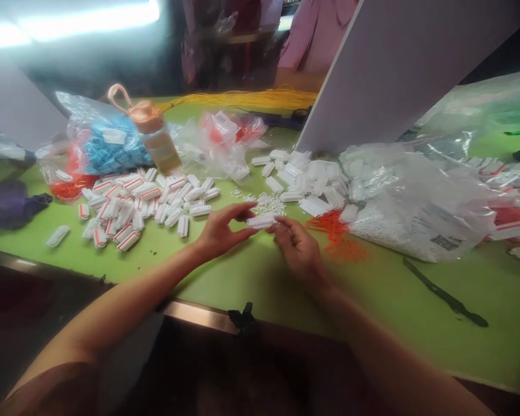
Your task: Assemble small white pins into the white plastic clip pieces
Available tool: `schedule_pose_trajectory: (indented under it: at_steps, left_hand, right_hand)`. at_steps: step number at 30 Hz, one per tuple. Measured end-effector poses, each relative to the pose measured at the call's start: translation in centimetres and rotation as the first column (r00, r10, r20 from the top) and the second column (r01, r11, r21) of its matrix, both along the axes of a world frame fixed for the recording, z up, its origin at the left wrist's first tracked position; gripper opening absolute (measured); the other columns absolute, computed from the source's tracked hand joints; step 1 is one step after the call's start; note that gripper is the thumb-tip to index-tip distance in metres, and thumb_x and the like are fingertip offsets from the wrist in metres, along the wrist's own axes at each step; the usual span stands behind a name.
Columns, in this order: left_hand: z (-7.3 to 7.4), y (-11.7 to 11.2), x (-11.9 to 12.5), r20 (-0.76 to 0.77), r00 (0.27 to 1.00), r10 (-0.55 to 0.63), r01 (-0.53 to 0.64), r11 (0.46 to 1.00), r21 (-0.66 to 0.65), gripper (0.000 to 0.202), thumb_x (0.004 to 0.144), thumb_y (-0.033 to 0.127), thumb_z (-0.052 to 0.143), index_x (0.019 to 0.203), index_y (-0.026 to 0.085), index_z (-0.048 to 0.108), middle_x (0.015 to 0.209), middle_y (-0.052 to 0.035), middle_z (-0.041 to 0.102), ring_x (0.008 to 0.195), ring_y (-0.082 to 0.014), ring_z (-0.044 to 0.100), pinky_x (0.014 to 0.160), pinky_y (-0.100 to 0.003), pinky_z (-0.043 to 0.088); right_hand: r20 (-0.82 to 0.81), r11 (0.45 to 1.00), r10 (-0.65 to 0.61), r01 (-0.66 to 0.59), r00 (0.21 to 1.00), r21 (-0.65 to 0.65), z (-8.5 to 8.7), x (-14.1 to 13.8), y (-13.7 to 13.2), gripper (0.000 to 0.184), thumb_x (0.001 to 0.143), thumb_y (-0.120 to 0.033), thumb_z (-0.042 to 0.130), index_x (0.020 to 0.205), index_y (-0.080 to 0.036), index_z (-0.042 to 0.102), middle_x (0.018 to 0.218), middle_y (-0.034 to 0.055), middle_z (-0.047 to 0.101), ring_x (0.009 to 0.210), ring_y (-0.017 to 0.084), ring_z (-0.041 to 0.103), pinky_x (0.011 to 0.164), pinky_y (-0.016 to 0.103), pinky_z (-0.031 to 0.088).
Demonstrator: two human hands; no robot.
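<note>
My left hand (221, 231) pinches a small white plastic connector block (261, 221) between thumb and fingers above the green table (260, 283). My right hand (297, 245) meets it from the right, fingertips curled against the block's right end. Just behind lies a scatter of tiny white pieces (268, 203). A pile of plain white blocks (305, 179) sits to the back right. Orange clips (335, 234) lie right of my right hand. White blocks with orange inserts (134, 202) are heaped to the left.
An orange-capped bottle (156, 136) stands behind the left heap, among plastic bags of blue and red parts (106, 147). A large bag of white pieces (416, 202) fills the right. A grey board (398, 63) leans at the back. A dark strip (446, 294) lies front right.
</note>
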State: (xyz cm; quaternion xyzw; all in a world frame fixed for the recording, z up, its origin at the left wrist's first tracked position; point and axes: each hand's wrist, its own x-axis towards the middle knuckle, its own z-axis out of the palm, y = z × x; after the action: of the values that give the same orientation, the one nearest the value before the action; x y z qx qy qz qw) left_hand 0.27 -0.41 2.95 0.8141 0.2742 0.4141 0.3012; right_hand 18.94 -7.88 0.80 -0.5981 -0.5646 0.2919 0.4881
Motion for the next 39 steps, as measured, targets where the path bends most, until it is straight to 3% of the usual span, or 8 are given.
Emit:
schedule_pose_trajectory:
  at_steps: [5, 10, 17, 23, 29, 31, 35, 39]
  left_hand:
    - [-1.2, -2.0, 0.1, 0.024, 0.999, -0.03, 0.026, 0.99, 0.139, 0.045, 0.079, 0.029, 0.073, 0.121, 0.019, 0.059, 0.09, -0.0043, 0.068, 0.081, -0.0111, 0.063, 0.077, -0.026, 0.054]
    - [-1.7, -1.7, 0.1, 0.07, 0.992, -0.107, 0.099, 0.99, 0.104, 0.048, 0.079, 0.03, 0.072, 0.124, 0.02, 0.057, 0.096, -0.0057, 0.066, 0.085, -0.0117, 0.062, 0.079, -0.026, 0.054]
    - [-2.0, -1.7, -0.2, 0.066, 0.983, -0.174, 0.166, 0.98, 0.112, 0.05, 0.081, 0.029, 0.07, 0.128, 0.025, 0.055, 0.11, -0.0091, 0.061, 0.092, -0.0139, 0.061, 0.078, -0.028, 0.057]
    - [-1.9, -2.2, 0.0, -0.024, 0.971, -0.24, 0.241, 0.959, 0.148, 0.042, 0.088, 0.024, 0.061, 0.129, 0.024, 0.054, 0.116, -0.0116, 0.061, 0.107, -0.0176, 0.06, 0.09, -0.032, 0.056]
    - [-1.9, -0.6, -0.8, -0.024, 0.971, -0.237, 0.238, 0.969, 0.06, 0.021, 0.084, 0.029, 0.066, 0.102, 0.019, 0.07, 0.096, -0.008, 0.067, 0.089, -0.0141, 0.066, 0.08, -0.027, 0.057]
    - [-2.0, -0.4, -0.9, -0.024, 0.974, -0.224, 0.224, 0.975, 0.01, 0.02, 0.082, 0.029, 0.069, 0.097, 0.018, 0.071, 0.09, -0.007, 0.069, 0.081, -0.0127, 0.067, 0.074, -0.024, 0.056]
    - [-2.2, -0.4, -0.9, -0.071, 0.985, -0.157, 0.158, 0.987, 0.004, 0.02, 0.079, 0.031, 0.072, 0.092, 0.015, 0.072, 0.085, -0.0073, 0.07, 0.075, -0.0127, 0.067, 0.07, -0.024, 0.055]
    - [-2.4, -0.4, -0.7, -0.089, 0.985, -0.148, 0.149, 0.989, 0.012, 0.022, 0.078, 0.032, 0.073, 0.09, 0.014, 0.072, 0.083, -0.0075, 0.07, 0.074, -0.0129, 0.066, 0.068, -0.024, 0.054]
  right_hand:
    - [-0.123, 0.996, 0.061, -0.069, 0.991, -0.062, 0.2, -0.4, 0.0, 0.044, 0.083, -0.056, 0.057, 0.105, -0.019, 0.063, 0.083, 0.0039, 0.07, 0.071, 0.015, 0.064, 0.064, 0.028, 0.052]
    - [-0.204, 0.995, 0.049, -0.064, 0.978, -0.07, 0.0, 0.0, 0.2, 0.041, 0.073, -0.055, 0.069, 0.095, -0.02, 0.064, 0.081, 0.0031, 0.068, 0.071, 0.015, 0.065, 0.067, 0.03, 0.055]
    - [-0.017, 0.957, 0.27, -0.27, 0.963, -0.107, 0.9, -0.1, -0.5, 0.044, 0.083, -0.052, 0.059, 0.115, -0.022, 0.065, 0.105, 0.0048, 0.071, 0.09, 0.021, 0.068, 0.078, 0.034, 0.056]
    - [0.088, 0.918, 0.358, -0.333, 0.929, -0.215, 1.7, -0.7, -1.3, 0.033, 0.087, -0.047, 0.055, 0.094, -0.017, 0.067, 0.081, 0.0034, 0.07, 0.075, 0.019, 0.065, 0.067, 0.029, 0.054]
    - [0.098, 0.882, 0.457, -0.436, 0.884, -0.182, 2.1, 0.3, -0.6, 0.037, 0.093, -0.046, 0.046, 0.109, -0.023, 0.07, 0.099, 0.0016, 0.073, 0.093, 0.021, 0.068, 0.079, 0.033, 0.054]
    - [0.195, 0.924, 0.376, -0.353, 0.906, -0.146, 2.0, 1.1, -0.3, 0.038, 0.093, -0.047, 0.045, 0.102, -0.023, 0.072, 0.097, 0.0029, 0.073, 0.089, 0.021, 0.068, 0.077, 0.034, 0.054]
    - [0.496, 0.992, -0.129, 0.108, 0.858, 0.07, 0.8, 3.5, 0.4, 0.03, 0.09, -0.042, 0.05, 0.088, -0.02, 0.071, 0.086, 0.0077, 0.071, 0.08, 0.021, 0.065, 0.074, 0.035, 0.05]
    - [0.663, 0.983, -0.184, 0.15, 0.726, 0.108, -0.6, 5.2, 1.3, 0.023, 0.088, -0.036, 0.052, 0.084, -0.02, 0.069, 0.08, 0.0071, 0.07, 0.075, 0.021, 0.062, 0.066, 0.034, 0.045]
